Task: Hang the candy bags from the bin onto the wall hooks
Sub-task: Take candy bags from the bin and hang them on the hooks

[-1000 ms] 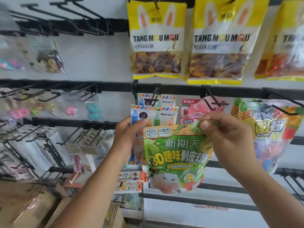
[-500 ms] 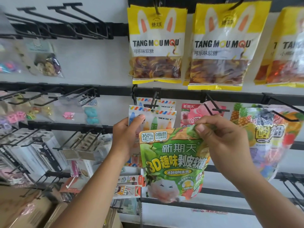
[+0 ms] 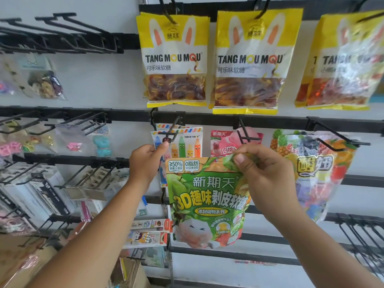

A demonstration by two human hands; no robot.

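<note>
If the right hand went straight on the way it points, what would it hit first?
The right hand, pinching the green bag, would probably meet the pink peach bag first, or the black hook carrying it; depth is unclear.

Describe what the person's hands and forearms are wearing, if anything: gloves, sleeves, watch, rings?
Nothing worn shows. The left hand and right hand are gloveless, with no rings visible and short, unpainted thumbnails. The left forearm and right forearm are bare to the frame's edge: no sleeve, watch or bracelet in view.
</note>
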